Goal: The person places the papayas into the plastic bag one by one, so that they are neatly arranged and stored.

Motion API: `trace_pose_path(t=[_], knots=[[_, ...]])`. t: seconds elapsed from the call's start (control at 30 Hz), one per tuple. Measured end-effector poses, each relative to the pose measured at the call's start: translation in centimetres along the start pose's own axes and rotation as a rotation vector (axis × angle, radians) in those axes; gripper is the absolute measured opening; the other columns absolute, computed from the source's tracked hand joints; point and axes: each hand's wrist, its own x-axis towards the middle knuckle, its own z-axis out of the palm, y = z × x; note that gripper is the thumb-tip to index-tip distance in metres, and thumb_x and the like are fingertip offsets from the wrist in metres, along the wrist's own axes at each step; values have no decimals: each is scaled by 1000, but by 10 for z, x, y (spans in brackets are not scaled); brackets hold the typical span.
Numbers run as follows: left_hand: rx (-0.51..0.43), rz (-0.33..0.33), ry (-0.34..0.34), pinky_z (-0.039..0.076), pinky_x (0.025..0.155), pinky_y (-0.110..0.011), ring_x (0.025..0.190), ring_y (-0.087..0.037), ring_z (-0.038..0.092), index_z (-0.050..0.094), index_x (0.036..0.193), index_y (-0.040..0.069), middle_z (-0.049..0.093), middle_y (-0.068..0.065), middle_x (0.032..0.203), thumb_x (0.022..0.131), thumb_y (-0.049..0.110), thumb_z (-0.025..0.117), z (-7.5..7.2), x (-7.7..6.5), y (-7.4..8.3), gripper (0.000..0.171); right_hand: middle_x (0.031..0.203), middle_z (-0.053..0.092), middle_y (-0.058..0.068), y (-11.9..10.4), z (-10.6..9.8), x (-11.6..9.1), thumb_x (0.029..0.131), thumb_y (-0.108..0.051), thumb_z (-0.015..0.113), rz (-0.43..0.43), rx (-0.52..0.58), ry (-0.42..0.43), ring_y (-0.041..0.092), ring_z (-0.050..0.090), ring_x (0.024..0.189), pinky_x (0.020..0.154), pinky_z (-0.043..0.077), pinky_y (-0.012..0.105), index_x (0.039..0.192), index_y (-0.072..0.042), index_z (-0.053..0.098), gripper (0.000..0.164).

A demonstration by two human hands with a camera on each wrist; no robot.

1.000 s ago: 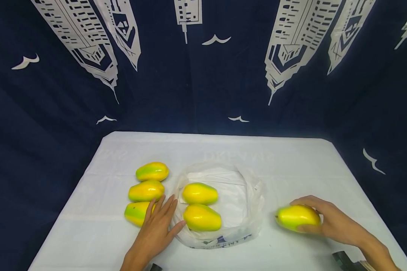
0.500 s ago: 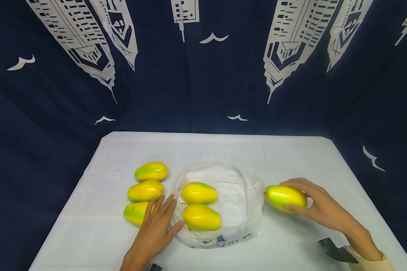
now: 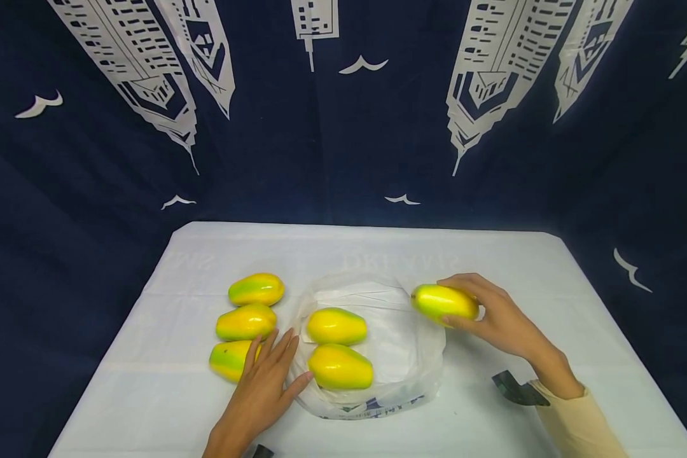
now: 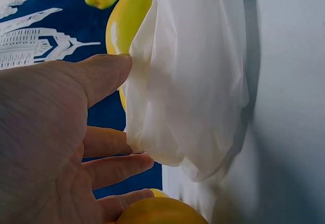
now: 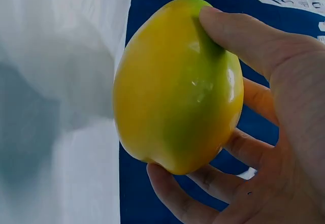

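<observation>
In the head view my right hand point(image 3: 495, 318) grips a yellow-green papaya point(image 3: 443, 302) over the right rim of a white plastic bag point(image 3: 429, 362). The right wrist view has thumb and fingers curled round this papaya point(image 5: 175, 92). Inside the open-mouthed bag lie two papayas, a rear papaya point(image 3: 336, 326) and a front papaya point(image 3: 340, 367). My left hand point(image 3: 263, 388) rests at the bag's left edge with its fingers extended. In the left wrist view its thumb and fingertips touch the bag's side point(image 4: 188, 82).
Left of the bag, three papayas stand in a column: a far papaya point(image 3: 256, 289), a middle papaya point(image 3: 246, 322) and a near papaya point(image 3: 229, 360), partly behind my left fingers. A white cloth point(image 3: 166, 394) covers the table. A dark blue printed curtain point(image 3: 320, 140) hangs behind it.
My right hand has carried the papaya leftward and away from me, from the table right of the bag to above its right rim. The left hand stays in place.
</observation>
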Motion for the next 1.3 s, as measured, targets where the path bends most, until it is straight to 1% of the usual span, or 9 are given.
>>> trace_pose_path(t=[0.1, 0.23, 0.33, 0.53, 0.73, 0.93, 1.03, 1.17, 1.3], knots=[[0, 1, -2, 6, 123, -54, 151, -37, 27, 48, 146, 0, 43, -14, 157, 98, 50, 58, 0, 0, -1, 70, 129, 63, 1, -3, 5, 12, 81, -25, 85, -23, 28, -23, 18, 58, 111, 90, 55, 45, 132, -19, 62, 57], [1, 3, -1, 7, 123, -54, 151, -37, 27, 48, 147, 0, 43, -14, 157, 98, 50, 58, 0, 0, -1, 70, 128, 64, 0, -9, 10, 27, 82, -26, 85, -39, 55, -65, 17, 59, 111, 94, 53, 49, 132, -18, 62, 55], [2, 2, -3, 7, 123, -54, 151, -37, 27, 48, 147, 0, 42, -14, 157, 98, 50, 58, -1, 0, -1, 70, 125, 65, -2, -13, 15, 37, 84, -28, 83, -49, 59, -100, 16, 59, 109, 96, 51, 47, 132, -17, 63, 53], [6, 3, 1, 6, 123, -54, 151, -36, 27, 49, 146, 0, 43, -13, 157, 98, 49, 58, -1, 1, -2, 69, 121, 67, 2, -20, 24, 58, 86, -26, 81, -48, 56, -165, 18, 59, 100, 92, 52, 45, 131, -13, 64, 51], [1, 0, 0, 7, 123, -54, 151, -37, 26, 49, 146, 0, 43, -13, 157, 98, 48, 58, 0, 1, -2, 69, 119, 68, 7, -24, 34, 75, 86, -23, 80, -64, 37, -211, 23, 60, 102, 96, 51, 49, 130, -8, 64, 50], [6, -3, -1, 6, 123, -54, 151, -37, 26, 48, 146, -1, 42, -14, 157, 98, 47, 59, -1, 1, -2, 69, 121, 67, 9, -35, 43, 92, 87, -27, 80, -78, 11, -248, 25, 61, 103, 98, 52, 49, 132, -6, 63, 53], [8, -3, 2, 7, 123, -54, 151, -37, 26, 48, 146, 0, 42, -14, 157, 98, 47, 59, -1, 1, -2, 69, 123, 66, 9, -43, 49, 102, 87, -30, 79, -68, -17, -273, 24, 61, 104, 97, 52, 47, 133, -7, 62, 54], [11, -1, 5, 7, 123, -54, 151, -37, 26, 49, 146, 0, 43, -14, 157, 98, 47, 60, -1, 1, -2, 69, 129, 64, 7, -53, 59, 112, 89, -35, 77, -41, -72, -313, 25, 59, 108, 97, 52, 46, 135, -12, 61, 54], [8, 0, 5, 6, 123, -55, 151, -37, 26, 49, 146, -1, 43, -14, 157, 98, 46, 61, 0, 1, -2, 68, 132, 62, 6, -58, 70, 120, 90, -37, 75, -20, -92, -358, 25, 57, 113, 101, 50, 47, 137, -14, 60, 55]])
